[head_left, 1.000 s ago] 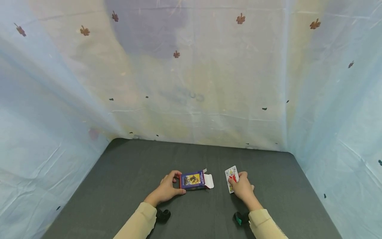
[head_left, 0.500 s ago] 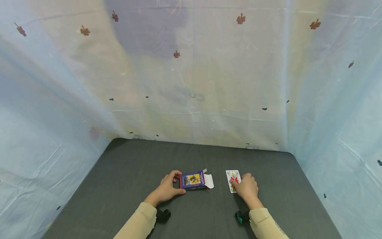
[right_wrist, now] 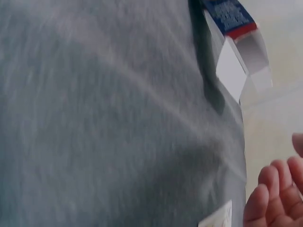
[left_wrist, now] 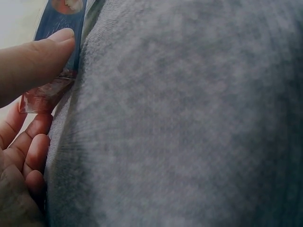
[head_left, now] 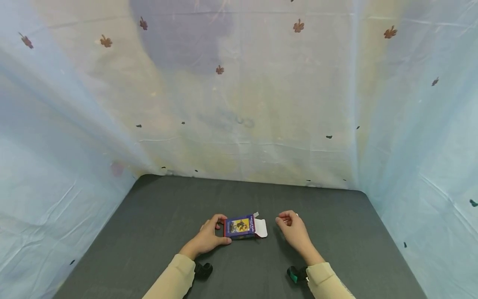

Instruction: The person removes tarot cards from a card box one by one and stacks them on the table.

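Note:
My left hand (head_left: 206,234) grips the left end of a blue and red card box (head_left: 239,226), thumb along the near side and fingers at the far side. The box lies flat on the dark cloth with its picture up. At its right end the white flap (head_left: 261,228) stands open. To the right, my right hand (head_left: 294,231) hovers with loosely bent fingers and holds nothing. A white-edged card (right_wrist: 218,217) lies on the cloth beneath it, mostly hidden by the hand in the head view. In the left wrist view the thumb (left_wrist: 59,42) presses the box's side.
A dark grey cloth (head_left: 179,195) covers the table. Pale hanging sheets (head_left: 239,104) with small leaf marks enclose it at the back and both sides. Each wrist wears a black strap device (head_left: 203,270), close over the cloth.
My right hand first pinches the card, lays it flat on the cloth, then lets go and shifts left over it. The left hand and the card box keep their place.

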### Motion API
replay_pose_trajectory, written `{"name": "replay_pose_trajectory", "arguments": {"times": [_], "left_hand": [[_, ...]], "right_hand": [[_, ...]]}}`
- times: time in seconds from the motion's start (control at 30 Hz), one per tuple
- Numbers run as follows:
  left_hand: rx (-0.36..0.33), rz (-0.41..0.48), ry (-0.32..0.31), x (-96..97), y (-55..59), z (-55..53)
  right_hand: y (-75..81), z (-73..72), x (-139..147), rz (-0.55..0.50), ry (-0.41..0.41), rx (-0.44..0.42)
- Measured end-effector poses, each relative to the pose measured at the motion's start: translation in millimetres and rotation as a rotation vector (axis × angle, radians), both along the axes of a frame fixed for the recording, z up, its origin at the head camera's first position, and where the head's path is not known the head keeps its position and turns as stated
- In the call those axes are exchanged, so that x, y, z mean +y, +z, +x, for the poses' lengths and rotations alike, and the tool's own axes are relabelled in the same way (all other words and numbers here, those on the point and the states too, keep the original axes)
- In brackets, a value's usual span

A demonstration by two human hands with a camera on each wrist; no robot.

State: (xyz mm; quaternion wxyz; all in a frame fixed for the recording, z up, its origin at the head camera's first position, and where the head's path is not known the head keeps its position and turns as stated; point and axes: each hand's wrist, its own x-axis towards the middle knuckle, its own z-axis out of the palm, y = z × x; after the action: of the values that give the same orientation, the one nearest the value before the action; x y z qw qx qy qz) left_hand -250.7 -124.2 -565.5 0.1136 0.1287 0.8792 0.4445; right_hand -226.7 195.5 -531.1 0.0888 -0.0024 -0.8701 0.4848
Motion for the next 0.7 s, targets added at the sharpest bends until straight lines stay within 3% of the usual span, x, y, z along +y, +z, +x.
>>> {"name": "replay_pose_trajectory", "arguments": {"times": [0.7], "left_hand": [[0.039,0.028,-0.022,-0.2,3.2,1.7]], "right_hand": [[-5.5,-0.5,-36.6,-0.106,0.133,0.006]]}}
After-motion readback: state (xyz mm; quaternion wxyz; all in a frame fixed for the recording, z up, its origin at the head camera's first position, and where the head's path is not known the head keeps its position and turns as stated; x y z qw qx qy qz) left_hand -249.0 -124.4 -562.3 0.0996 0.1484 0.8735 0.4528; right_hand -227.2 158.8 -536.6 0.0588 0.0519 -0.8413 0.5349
